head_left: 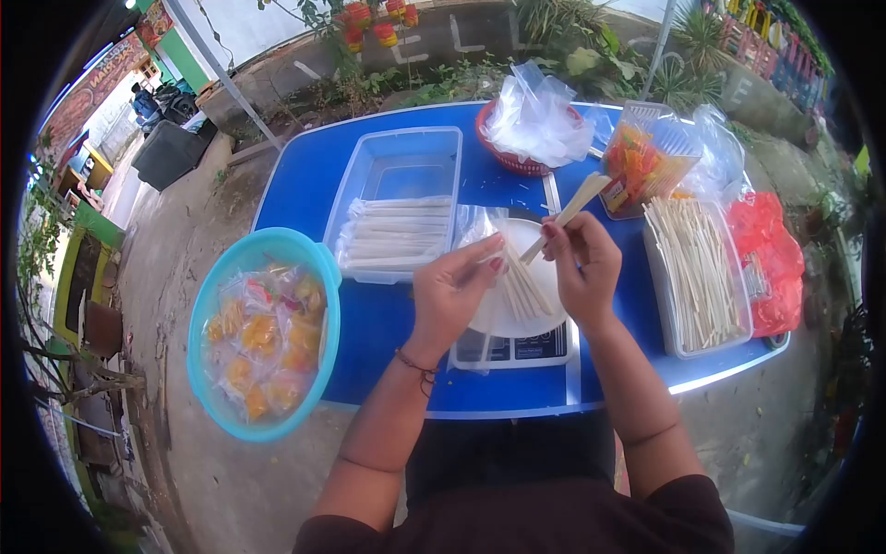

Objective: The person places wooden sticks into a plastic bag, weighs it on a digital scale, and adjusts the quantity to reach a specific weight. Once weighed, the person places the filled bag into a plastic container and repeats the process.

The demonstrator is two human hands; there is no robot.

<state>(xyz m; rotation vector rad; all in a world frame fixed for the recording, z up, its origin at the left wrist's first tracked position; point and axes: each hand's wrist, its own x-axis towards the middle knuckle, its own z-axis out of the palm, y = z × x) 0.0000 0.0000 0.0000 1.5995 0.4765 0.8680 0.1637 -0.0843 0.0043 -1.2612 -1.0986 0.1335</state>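
Note:
My left hand (460, 284) is closed in a pinch on a clear plastic bag (480, 223), over the left side of a digital scale (535, 351). My right hand (583, 263) grips a small bundle of pale, thin sticks (583, 196), which point up to the right. More pale sticks (524, 294) lie slanted over the scale's round white pan (494, 321), just below both hands; whether the left fingers touch them is hard to tell. Farther right, a clear box (741, 325) is filled with long sticks of the same kind.
A clear tub (406, 148) holds several bagged stick packs. Left of it, a turquoise basin (196, 355) contains bagged yellow-orange items. At the back stand a red basket (517, 163) of plastic bags and a clear container (653, 120) with orange pieces. A red plastic bag (775, 268) lies far right.

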